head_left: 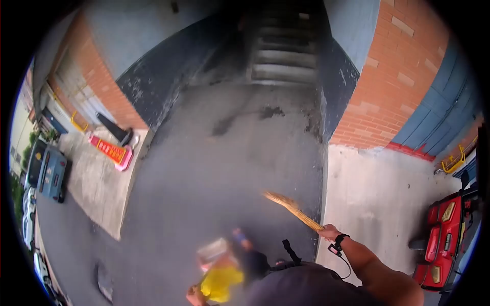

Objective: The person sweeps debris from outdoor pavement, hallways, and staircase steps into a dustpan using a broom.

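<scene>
My right hand [329, 232], with a black band at the wrist, is closed round the handle end of a straw broom [293, 208]. The broom's bristles point forward and left above the dark pavement. At the lower edge, my left hand [195, 295] grips a bright yellow object [223, 282], whose kind I cannot make out. Against its far side is a blurred, pale box-like thing [213, 251] with reddish edges; whether the two are joined cannot be told. Just right of it, my foot [242, 237] is smeared by motion.
Ahead, a dark paved passage [229, 153] leads to concrete steps [284, 66] between walls. On the left ledge stand a red-and-pink cone [109, 152] and a black cone [113, 127]. A blue-grey vehicle [52, 172] is far left; a red vehicle [444, 239] is right.
</scene>
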Available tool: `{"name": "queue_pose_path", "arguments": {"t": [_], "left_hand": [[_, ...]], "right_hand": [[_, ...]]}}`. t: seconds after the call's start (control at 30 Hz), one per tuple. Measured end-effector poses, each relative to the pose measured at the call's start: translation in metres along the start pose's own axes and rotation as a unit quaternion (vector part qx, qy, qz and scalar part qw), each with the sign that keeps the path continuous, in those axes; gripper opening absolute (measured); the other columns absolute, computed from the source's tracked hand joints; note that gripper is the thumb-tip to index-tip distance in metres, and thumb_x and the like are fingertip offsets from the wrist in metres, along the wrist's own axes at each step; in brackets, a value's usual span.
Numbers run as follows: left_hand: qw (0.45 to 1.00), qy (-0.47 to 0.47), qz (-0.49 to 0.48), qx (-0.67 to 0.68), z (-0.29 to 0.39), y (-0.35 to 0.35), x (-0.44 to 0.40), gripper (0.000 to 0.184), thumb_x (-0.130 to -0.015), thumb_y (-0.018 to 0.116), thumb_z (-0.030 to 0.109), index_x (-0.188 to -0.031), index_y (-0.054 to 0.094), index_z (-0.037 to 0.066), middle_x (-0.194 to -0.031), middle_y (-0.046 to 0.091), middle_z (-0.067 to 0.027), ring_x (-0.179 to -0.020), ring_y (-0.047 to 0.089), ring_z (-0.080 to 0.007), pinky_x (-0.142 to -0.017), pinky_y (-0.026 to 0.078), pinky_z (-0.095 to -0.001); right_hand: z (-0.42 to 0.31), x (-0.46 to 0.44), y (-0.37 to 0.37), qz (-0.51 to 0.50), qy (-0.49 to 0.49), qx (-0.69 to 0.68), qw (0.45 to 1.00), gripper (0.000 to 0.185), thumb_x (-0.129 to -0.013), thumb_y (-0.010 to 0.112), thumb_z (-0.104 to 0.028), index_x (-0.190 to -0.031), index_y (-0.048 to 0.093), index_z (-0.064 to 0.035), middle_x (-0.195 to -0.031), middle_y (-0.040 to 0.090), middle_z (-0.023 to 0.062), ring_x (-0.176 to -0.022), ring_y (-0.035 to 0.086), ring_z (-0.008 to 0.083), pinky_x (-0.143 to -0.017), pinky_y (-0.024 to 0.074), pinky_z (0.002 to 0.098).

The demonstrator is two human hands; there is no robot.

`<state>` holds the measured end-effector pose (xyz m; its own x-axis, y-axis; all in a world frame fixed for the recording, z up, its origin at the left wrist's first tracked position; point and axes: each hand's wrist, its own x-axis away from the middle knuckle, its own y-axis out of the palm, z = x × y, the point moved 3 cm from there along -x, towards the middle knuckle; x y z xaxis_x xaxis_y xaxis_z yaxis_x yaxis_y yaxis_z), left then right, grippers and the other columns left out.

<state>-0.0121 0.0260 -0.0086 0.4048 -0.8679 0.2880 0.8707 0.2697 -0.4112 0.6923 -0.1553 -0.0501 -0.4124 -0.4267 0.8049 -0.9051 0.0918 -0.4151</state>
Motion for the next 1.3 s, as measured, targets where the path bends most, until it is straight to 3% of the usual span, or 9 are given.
{"name": "queue_pose_path", "arguments": {"t": [0.03, 0.3, 0.37, 0.43, 0.7, 0.93, 1.0, 1.03, 1.3], "left_hand": [[0.998, 0.008, 0.008, 0.054, 0.019, 0.004, -0.007, 0.004, -0.077, 0.064, 0.003, -0.075, 0.062, -0.001, -0.059, 0.05, 0.0033, -0.048, 0.041, -0.0051, -0.044, 0.03, -0.0233], [0.998, 0.015, -0.063, 0.009, 0.158, 0.221, -0.242, 0.016, -0.076, 0.068, 0.005, -0.085, 0.065, -0.007, -0.071, 0.06, -0.0023, -0.062, 0.051, -0.0105, -0.057, 0.043, -0.0253], [0.996, 0.036, -0.084, 0.009, 0.185, 0.261, -0.285, 0.019, -0.075, 0.068, 0.005, -0.088, 0.064, -0.009, -0.073, 0.06, -0.0018, -0.064, 0.051, -0.0102, -0.058, 0.044, -0.0247], [0.985, -0.009, -0.169, -0.039, 0.23, 0.29, -0.308, 0.026, -0.087, 0.067, 0.026, -0.1, 0.07, 0.003, -0.085, 0.069, -0.0111, -0.069, 0.058, -0.0223, -0.067, 0.055, -0.0413], [0.943, 0.153, -0.213, -0.202, 0.446, 0.442, -0.382, 0.024, -0.086, 0.064, 0.021, -0.085, 0.07, -0.002, -0.066, 0.064, -0.0085, -0.063, 0.05, -0.0135, -0.056, 0.046, -0.034], [0.838, 0.313, -0.256, -0.367, 0.471, 0.613, -0.479, 0.035, -0.079, 0.074, 0.038, -0.098, 0.07, 0.009, -0.082, 0.071, -0.0108, -0.07, 0.067, -0.0297, -0.056, 0.051, -0.0388], [0.807, 0.203, -0.217, -0.511, 0.52, 0.669, -0.473, 0.042, -0.083, 0.06, 0.042, -0.078, 0.069, 0.002, -0.079, 0.063, -0.027, -0.079, 0.065, -0.0444, -0.066, 0.053, -0.0509], [0.796, 0.193, -0.236, -0.522, 0.547, 0.687, -0.469, 0.041, -0.085, 0.057, 0.04, -0.076, 0.069, 0.002, -0.078, 0.065, -0.025, -0.076, 0.067, -0.0427, -0.064, 0.053, -0.0492], [0.791, 0.137, -0.259, -0.538, 0.586, 0.792, -0.514, 0.026, -0.086, 0.059, 0.026, -0.106, 0.073, 0.014, -0.093, 0.07, -0.0172, -0.087, 0.068, -0.036, -0.074, 0.055, -0.0438]], "right_hand": [[-0.015, -0.003, 0.011, 0.009, -0.035, -0.031, 0.999, 0.035, -0.084, 0.066, -0.042, -0.086, 0.064, -0.0076, -0.064, 0.06, 0.0028, -0.047, 0.054, 0.0126, -0.04, 0.0399, 0.0284], [-0.241, -0.122, -0.019, 0.039, 0.025, -0.116, 0.992, 0.034, -0.085, 0.066, -0.035, -0.069, 0.061, -0.0055, -0.058, 0.058, 0.004, -0.042, 0.05, 0.0127, -0.036, 0.0374, 0.0283], [-0.268, -0.137, -0.032, 0.047, 0.095, -0.15, 0.983, 0.033, -0.083, 0.069, -0.032, -0.067, 0.061, -0.0043, -0.06, 0.061, 0.0053, -0.043, 0.053, 0.0136, -0.036, 0.0386, 0.0287], [-0.279, -0.155, -0.042, 0.055, 0.123, -0.166, 0.977, 0.035, -0.083, 0.07, -0.033, -0.065, 0.061, -0.0052, -0.06, 0.062, 0.005, -0.045, 0.055, 0.0142, -0.037, 0.0401, 0.029], [-0.309, -0.3, -0.113, -0.009, 0.177, -0.338, 0.924, 0.029, -0.082, 0.071, -0.027, -0.065, 0.06, -0.0056, -0.056, 0.058, 0.0044, -0.042, 0.052, 0.0155, -0.034, 0.0349, 0.0293], [-0.472, -0.472, -0.237, 0.138, -0.017, 0.053, 0.989, 0.025, -0.082, 0.069, -0.034, -0.078, 0.065, -0.0095, -0.058, 0.059, 0.0028, -0.047, 0.055, 0.0155, -0.042, 0.0414, 0.0335], [-0.508, -0.503, -0.272, 0.144, -0.027, 0.039, 0.988, 0.027, -0.083, 0.066, -0.037, -0.08, 0.066, -0.01, -0.062, 0.061, 0.0029, -0.053, 0.057, 0.0142, -0.046, 0.0428, 0.0329], [-0.523, -0.523, -0.286, 0.216, -0.166, 0.091, 0.958, 0.026, -0.085, 0.063, -0.037, -0.081, 0.066, -0.0106, -0.059, 0.057, 0.0013, -0.051, 0.054, 0.0134, -0.045, 0.0411, 0.0337], [-0.663, -0.668, -0.327, 0.099, 0.059, -0.128, 0.985, 0.021, -0.088, 0.059, -0.031, -0.084, 0.056, -0.0109, -0.059, 0.051, 0.0014, -0.041, 0.044, 0.0126, -0.035, 0.0319, 0.0294]]}}
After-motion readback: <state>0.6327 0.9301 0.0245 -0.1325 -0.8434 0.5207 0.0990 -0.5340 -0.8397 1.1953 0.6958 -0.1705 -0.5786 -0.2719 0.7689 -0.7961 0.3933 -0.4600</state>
